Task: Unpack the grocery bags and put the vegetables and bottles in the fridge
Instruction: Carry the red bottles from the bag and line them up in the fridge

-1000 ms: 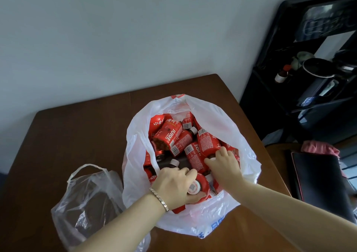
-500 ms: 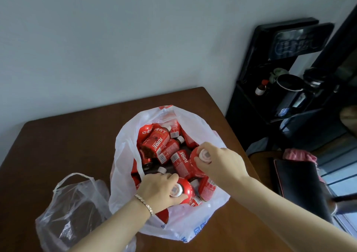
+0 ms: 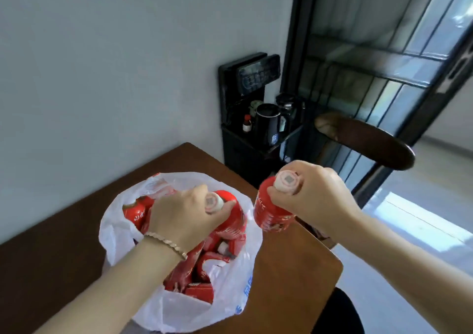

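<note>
Left hand (image 3: 186, 218), with a thin bracelet (image 3: 166, 241) at its wrist, is curled round the neck of a red bottle (image 3: 234, 221), thumb and fingers closed just below the pale cap. It holds the bottle upright over the open mouth of the white plastic bag (image 3: 230, 298), and the bottle's lower end is level with the bag's rim. To the right of the bag, and clear of it, the right hand (image 3: 317, 200) grips a second red bottle (image 3: 271, 216) the same way, fingers wrapped about the neck with the cap facing up. That bottle hangs in the air, touching neither the bag nor the other bottle. Inside the bag lie more red bottles (image 3: 194, 275), heaped on their sides at odd angles. The bag sits on a brown table (image 3: 51, 257), near its right edge. Beyond the bag, against the wall, a black stand (image 3: 240, 159) carries a black kettle (image 3: 267, 126). To the right of the bag and further back, a dark chair back (image 3: 366, 139) curves across the view.
</note>
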{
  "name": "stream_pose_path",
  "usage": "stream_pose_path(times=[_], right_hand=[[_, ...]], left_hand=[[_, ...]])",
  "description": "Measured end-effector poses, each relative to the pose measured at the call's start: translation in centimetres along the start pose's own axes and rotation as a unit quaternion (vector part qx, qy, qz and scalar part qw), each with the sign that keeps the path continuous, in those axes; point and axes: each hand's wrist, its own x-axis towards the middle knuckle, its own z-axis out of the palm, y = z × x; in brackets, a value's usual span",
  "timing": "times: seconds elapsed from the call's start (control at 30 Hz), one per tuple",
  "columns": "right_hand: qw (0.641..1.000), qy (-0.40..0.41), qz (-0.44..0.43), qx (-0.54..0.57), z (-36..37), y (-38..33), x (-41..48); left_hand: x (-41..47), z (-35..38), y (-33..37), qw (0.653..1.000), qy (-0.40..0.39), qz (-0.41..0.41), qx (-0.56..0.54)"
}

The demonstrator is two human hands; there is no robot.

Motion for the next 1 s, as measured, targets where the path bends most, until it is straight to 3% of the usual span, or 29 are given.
stream_pose_path(times=[0.07, 0.27, 0.57, 0.73, 1.0], right_hand=[[0.999, 0.021, 0.043, -0.008, -2.3, 1.2, -1.8], [0.972, 0.138, 0.183, -0.051, -9.6, 6.7, -10.1], [0.866, 0.296, 0.380, -0.133, -21.8, 19.0, -29.8], [0.805, 0.370, 0.443, -0.140, -29.4, 25.6, -42.8], [0.718, 0.424, 0.524, -0.172, -41.9, 34.7, -60.3]], left_hand=[[1.1, -1.4, 2.7, 0.998, -0.034, 0.045, -0.002], [2.7, -3.2, 15.1, 0.968, -0.032, 0.245, -0.036], [-3.4, -4.4, 42.3, 0.860, -0.021, 0.498, -0.111], [-10.9, -7.0, 59.2, 0.813, -0.028, 0.558, -0.163], [-22.2, -12.4, 83.5, 0.741, -0.057, 0.616, -0.262]])
